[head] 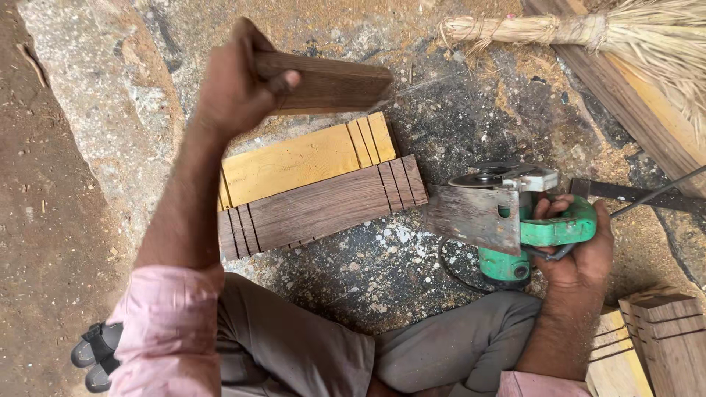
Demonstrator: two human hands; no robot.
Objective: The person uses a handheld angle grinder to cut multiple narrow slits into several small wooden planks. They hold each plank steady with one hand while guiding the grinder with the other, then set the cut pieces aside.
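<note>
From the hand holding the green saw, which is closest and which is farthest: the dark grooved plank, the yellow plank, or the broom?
Measured from the right hand in the head view:
1. Dark grooved plank, on the ground just to its left.
2. Yellow plank, lying behind the dark one.
3. Broom, up at the top right edge.

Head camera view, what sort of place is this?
Probably a rough woodworking spot on the ground: grooved wooden boards lie in sawdust, the right hand grips a green power saw, and the left hand lifts a wood block.
</note>
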